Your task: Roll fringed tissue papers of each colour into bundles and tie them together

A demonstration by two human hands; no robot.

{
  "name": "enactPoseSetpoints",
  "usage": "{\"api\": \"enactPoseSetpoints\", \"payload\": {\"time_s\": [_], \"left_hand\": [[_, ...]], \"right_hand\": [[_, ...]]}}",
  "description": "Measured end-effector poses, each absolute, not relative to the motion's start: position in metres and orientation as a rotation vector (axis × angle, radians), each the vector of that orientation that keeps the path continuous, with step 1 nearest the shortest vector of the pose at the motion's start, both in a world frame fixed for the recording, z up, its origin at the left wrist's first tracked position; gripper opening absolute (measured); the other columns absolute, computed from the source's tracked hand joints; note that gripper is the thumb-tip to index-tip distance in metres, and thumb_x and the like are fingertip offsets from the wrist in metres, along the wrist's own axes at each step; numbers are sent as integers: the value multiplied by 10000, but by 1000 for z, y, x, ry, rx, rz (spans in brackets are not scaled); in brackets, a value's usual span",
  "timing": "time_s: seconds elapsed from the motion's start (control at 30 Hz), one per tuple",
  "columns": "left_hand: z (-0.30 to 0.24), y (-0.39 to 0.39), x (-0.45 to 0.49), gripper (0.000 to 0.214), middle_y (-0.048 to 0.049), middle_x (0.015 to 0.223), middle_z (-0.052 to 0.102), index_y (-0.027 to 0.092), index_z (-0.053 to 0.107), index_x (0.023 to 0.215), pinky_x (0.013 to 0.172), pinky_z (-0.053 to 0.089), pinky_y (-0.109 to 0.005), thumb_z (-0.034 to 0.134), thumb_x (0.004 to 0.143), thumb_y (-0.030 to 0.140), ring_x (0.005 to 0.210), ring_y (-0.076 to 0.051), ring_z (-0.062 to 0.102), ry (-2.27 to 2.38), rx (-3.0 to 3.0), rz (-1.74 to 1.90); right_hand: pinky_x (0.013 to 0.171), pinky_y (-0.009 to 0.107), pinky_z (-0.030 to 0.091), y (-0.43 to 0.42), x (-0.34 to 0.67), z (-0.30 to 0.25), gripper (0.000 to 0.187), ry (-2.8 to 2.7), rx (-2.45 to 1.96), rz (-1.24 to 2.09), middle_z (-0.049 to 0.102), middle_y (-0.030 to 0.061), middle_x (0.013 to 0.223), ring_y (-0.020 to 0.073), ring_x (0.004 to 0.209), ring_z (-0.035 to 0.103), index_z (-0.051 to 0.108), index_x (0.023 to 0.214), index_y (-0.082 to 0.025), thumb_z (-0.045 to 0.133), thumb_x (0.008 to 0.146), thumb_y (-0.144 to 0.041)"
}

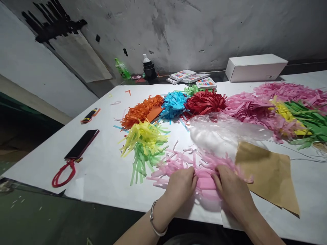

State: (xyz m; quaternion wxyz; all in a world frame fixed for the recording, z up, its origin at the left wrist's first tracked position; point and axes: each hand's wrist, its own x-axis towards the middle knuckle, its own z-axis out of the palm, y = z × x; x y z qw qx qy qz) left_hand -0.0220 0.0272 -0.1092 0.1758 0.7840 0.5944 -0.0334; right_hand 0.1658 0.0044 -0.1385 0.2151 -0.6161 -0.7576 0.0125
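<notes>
Both hands work on one fringed sheet of pink tissue paper (pixel 206 183) near the table's front edge. My left hand (pixel 182 182) is closed on its left part, thumb and fingers pinched together. On the right part, my right hand (pixel 228 182) pinches the same paper. A smooth pink strip shows between the hands, and cut fringes stick out to both sides. Just beyond my left hand lie fringed green paper (pixel 143 156) and yellow paper (pixel 145 136). A brown paper sheet (pixel 270 177) lies beside my right hand.
Orange (pixel 143 109), blue (pixel 174 104), red (pixel 205 102) and pink fringed bundles (pixel 252 105) stretch across the back. Clear plastic film (pixel 227 127) lies before them. A phone (pixel 82 144) with a red strap and a utility knife (pixel 89 115) are left; a white box (pixel 256 67) stands behind.
</notes>
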Motion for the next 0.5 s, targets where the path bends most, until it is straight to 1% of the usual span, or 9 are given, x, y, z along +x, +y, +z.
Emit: {"api": "enactPoseSetpoints", "payload": {"time_s": [0.07,0.1,0.13,0.17,0.27,0.33,0.4,0.5], "left_hand": [[-109,30,-21,162,-75,870,746,192,640,908,615,437,-305,501,949,265,803,-265,710,1667,2220,-113],[-109,31,-21,164,-76,868,746,193,639,911,614,436,-305,499,948,269,800,-267,710,1658,2221,-115],[-109,31,-20,168,-78,866,746,193,638,915,613,434,-306,493,949,271,796,-267,709,1649,2223,-113],[-109,31,-20,172,-77,864,744,194,637,919,612,431,-305,487,949,272,792,-265,707,1640,2225,-108],[-108,32,-24,146,-60,863,740,203,629,940,609,421,-288,488,932,241,786,-242,699,1600,2229,-89],[-103,34,-32,125,-46,864,735,209,623,941,607,412,-274,513,887,185,781,-223,687,1553,2236,-69],[-96,37,-42,157,-38,858,727,208,623,920,609,404,-268,530,829,121,774,-212,670,1515,2264,-58],[-86,41,-58,178,-41,838,708,196,628,875,635,411,-281,522,806,71,763,-208,645,1488,2329,-44]], "right_hand": [[751,406,425,3,165,-132,162,-2127,-1558,-119,667,91,885,264,807,620,606,943,-175,447,969,-179],[837,440,412,2,165,-130,199,-2163,-1426,-153,673,108,950,275,887,614,618,987,-164,420,967,-146],[904,459,386,0,164,-130,227,-2209,-1291,-147,676,107,987,273,939,604,626,1011,-163,409,963,-117],[942,459,365,-2,164,-130,238,-2261,-1179,-110,678,92,978,258,944,598,635,1003,-170,411,959,-100],[977,434,348,-6,164,-136,229,-2379,-1055,-17,666,47,865,216,870,586,655,939,-175,448,946,-77],[1008,440,338,-7,164,-141,240,-2396,-1043,-41,668,60,873,218,888,583,667,957,-149,448,937,-53],[1025,442,336,-8,165,-144,262,-2383,-1014,-79,673,77,895,223,908,581,672,971,-124,431,932,-27],[1014,435,347,-11,165,-146,240,-2350,-1029,-43,672,71,898,216,892,581,671,978,-130,447,942,-53]]}}
